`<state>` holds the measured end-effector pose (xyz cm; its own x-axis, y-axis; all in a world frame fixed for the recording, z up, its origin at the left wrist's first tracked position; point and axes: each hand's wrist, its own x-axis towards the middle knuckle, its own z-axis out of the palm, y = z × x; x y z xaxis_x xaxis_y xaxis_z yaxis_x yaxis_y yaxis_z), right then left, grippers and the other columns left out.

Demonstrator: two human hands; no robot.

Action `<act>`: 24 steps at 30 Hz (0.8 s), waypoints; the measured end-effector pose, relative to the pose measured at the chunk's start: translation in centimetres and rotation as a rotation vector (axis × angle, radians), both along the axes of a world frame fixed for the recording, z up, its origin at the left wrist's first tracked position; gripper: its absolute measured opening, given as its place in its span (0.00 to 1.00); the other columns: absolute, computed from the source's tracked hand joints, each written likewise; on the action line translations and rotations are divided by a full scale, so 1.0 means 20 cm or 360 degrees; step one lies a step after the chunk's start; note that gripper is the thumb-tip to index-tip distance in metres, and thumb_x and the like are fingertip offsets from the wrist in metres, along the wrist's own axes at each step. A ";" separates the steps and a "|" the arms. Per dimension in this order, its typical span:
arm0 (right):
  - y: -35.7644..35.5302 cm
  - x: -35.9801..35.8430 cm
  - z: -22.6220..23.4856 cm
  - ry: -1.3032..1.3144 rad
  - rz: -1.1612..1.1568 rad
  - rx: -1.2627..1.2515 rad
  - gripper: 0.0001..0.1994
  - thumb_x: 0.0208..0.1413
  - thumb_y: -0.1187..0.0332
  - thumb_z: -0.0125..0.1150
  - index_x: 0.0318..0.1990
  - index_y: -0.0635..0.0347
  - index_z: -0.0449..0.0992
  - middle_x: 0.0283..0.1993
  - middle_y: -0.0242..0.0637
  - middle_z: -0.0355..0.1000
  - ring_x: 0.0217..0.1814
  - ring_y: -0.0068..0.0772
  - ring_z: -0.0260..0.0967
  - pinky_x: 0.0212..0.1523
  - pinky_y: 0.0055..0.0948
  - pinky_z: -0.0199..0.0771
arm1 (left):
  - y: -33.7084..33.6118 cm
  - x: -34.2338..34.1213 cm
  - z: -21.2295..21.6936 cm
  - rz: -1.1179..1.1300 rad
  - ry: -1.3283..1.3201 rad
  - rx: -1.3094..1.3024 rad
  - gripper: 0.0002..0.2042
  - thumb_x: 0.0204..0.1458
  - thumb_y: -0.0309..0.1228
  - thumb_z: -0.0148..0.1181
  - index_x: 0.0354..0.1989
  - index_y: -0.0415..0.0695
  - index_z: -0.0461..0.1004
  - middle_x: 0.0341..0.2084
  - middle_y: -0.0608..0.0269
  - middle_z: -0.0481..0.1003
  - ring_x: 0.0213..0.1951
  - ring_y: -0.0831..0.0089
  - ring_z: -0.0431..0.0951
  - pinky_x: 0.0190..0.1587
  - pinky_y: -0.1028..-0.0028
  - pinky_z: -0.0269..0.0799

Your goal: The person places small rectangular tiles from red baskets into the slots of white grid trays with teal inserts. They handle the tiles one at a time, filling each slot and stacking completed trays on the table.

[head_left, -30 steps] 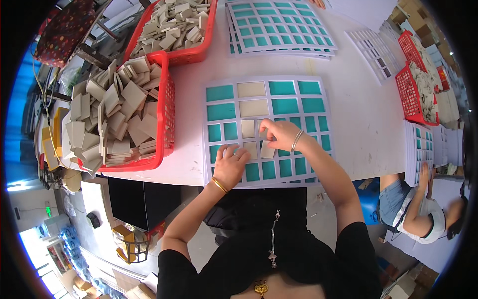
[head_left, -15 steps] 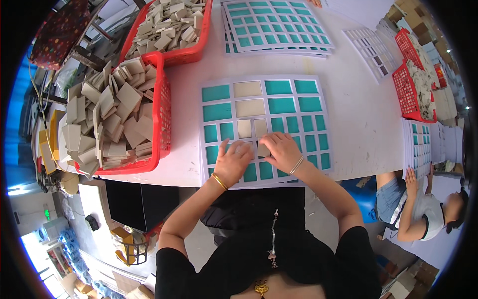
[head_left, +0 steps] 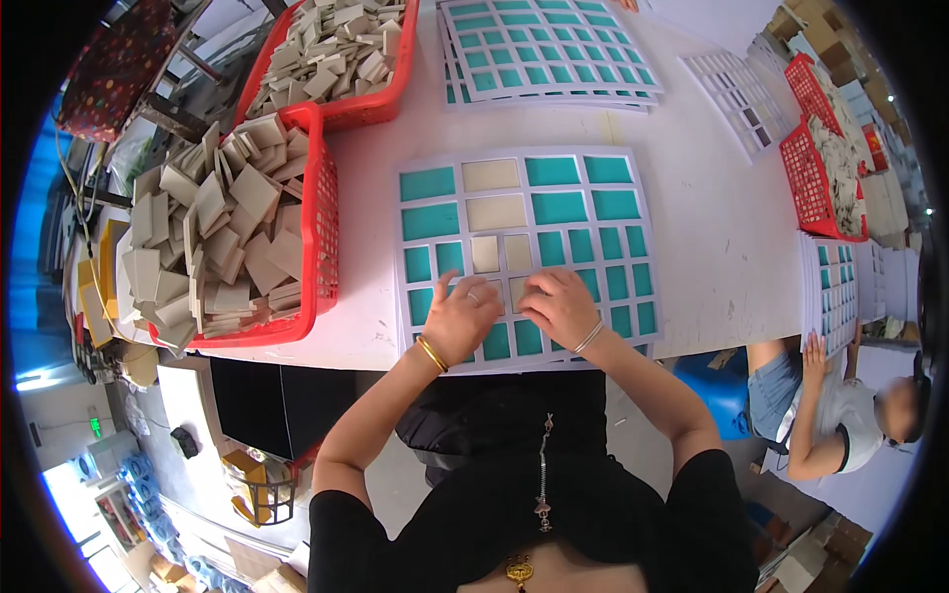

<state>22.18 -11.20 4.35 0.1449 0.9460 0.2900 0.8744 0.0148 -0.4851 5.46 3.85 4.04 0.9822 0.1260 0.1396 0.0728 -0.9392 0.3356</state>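
Both hands, left hand (head_left: 461,318) and right hand (head_left: 560,306), press with loosely spread fingers on the white grid template (head_left: 526,253) at the table's near edge (four beige tiles (head_left: 493,193) seated), so the next empty teal cell seemingly calls for another tile from the red basket (head_left: 318,222).

Matt beige tiles (head_left: 503,253) in red plastic basket (head_left: 321,227)
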 end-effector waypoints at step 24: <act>-0.06 -0.14 0.05 -0.0401 -0.0131 -0.0375 0.16 0.47 0.63 0.64 0.44 0.52 0.73 0.51 0.26 0.66 0.56 0.29 0.61 0.51 0.41 0.57 | 0.10 0.09 -0.03 0.0358 -0.0010 0.0260 0.14 0.48 0.29 0.59 0.46 0.52 0.74 0.51 0.69 0.72 0.61 0.66 0.63 0.66 0.47 0.39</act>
<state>19.29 -12.43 5.31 0.1749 0.9794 0.1014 0.9606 -0.1471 -0.2359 7.35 5.85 3.39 0.9311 0.3160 0.1819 0.2840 -0.9414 0.1819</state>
